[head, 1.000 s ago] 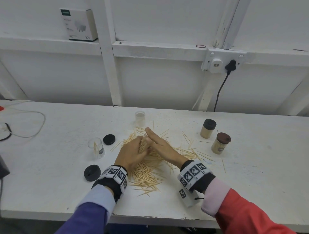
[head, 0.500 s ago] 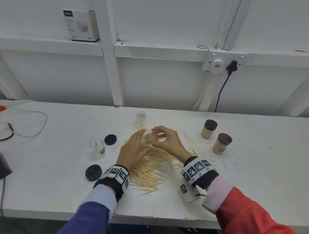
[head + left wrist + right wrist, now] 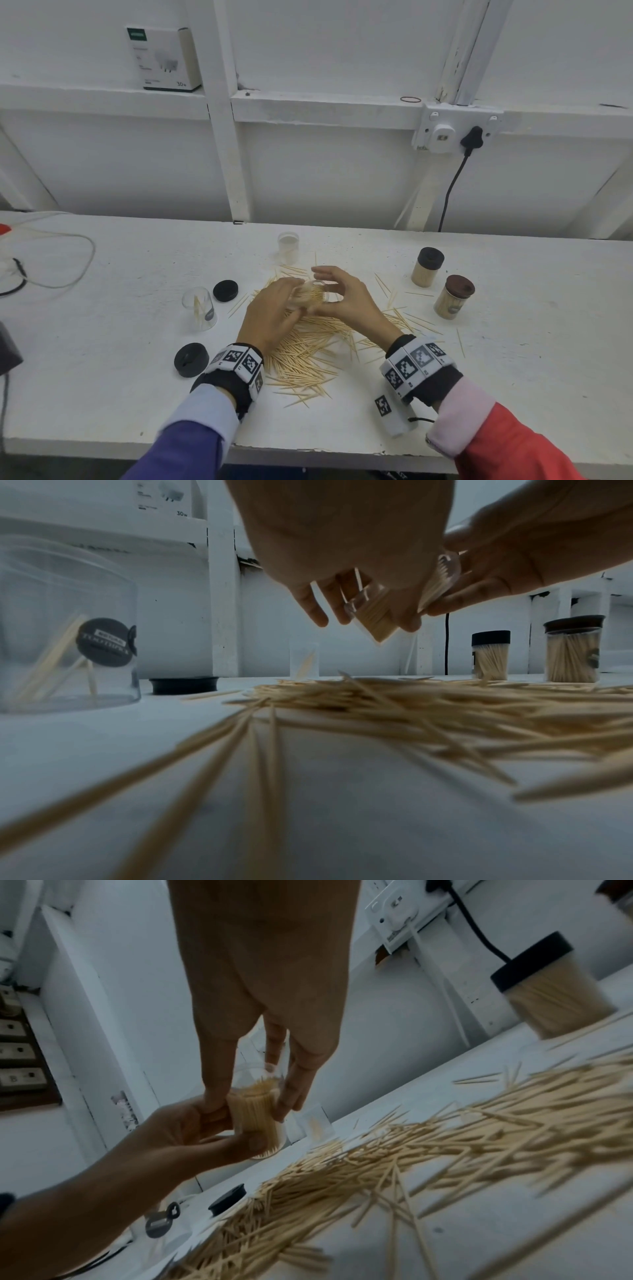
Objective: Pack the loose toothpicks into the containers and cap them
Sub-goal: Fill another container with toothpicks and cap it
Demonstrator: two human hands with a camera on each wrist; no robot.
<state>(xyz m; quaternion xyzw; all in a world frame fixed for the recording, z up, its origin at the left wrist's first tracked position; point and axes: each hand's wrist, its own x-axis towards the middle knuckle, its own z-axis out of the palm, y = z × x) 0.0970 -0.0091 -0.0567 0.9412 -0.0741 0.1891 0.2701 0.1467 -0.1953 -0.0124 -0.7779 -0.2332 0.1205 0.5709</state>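
Both hands (image 3: 308, 308) round toothpick-filled container (image 3: 255, 1112)

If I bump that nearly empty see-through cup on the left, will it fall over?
Probably, quite easily. The clear cup holds only a few toothpicks, so it looks light. It stands taller than it is wide, so a sideways bump might tip it. Being round and uncapped, it would likely roll and spill.

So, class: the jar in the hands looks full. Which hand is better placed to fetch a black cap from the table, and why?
Left. Both loose black caps lie on the left hand's side, while the right hand, fingers round the clear jar, could probably steady it alone.
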